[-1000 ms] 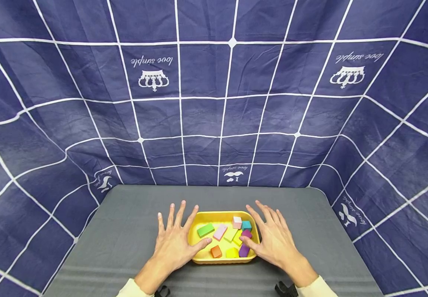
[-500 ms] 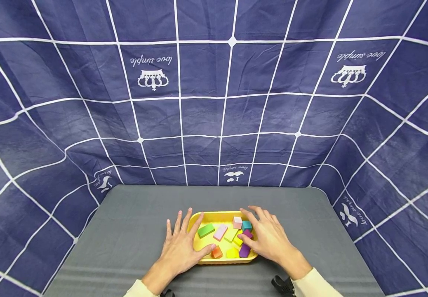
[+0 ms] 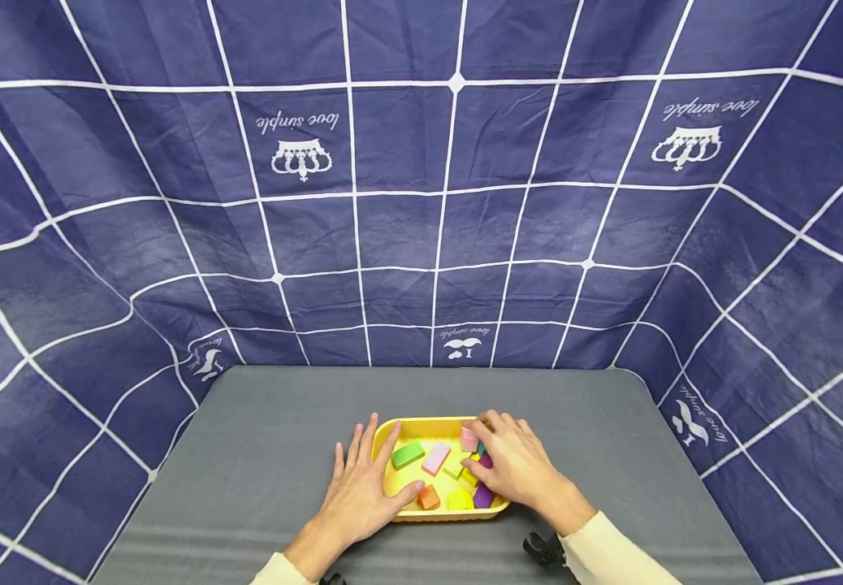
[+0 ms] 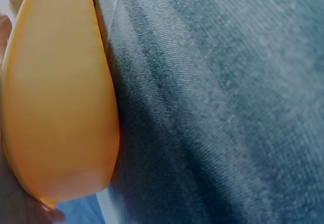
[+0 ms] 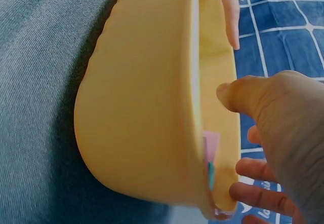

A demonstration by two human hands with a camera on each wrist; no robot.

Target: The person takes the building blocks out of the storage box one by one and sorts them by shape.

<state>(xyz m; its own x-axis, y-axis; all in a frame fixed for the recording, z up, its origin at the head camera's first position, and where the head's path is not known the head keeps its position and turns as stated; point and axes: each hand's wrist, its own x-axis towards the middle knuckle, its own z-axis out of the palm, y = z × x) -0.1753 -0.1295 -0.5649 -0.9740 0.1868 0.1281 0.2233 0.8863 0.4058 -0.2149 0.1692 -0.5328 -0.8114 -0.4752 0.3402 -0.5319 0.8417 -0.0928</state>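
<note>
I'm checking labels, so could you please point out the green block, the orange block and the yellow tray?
Green block (image 3: pixel 408 452), head view: its top face.
Orange block (image 3: pixel 429 497), head view: its visible middle.
Yellow tray (image 5: pixel 136 92), right wrist view: its outer wall.

Beyond the far edge of your grey table, you face a navy curtain with white grid lines and upside-down crowns; it flanks both side edges.

Even light (wrist views soft)
</note>
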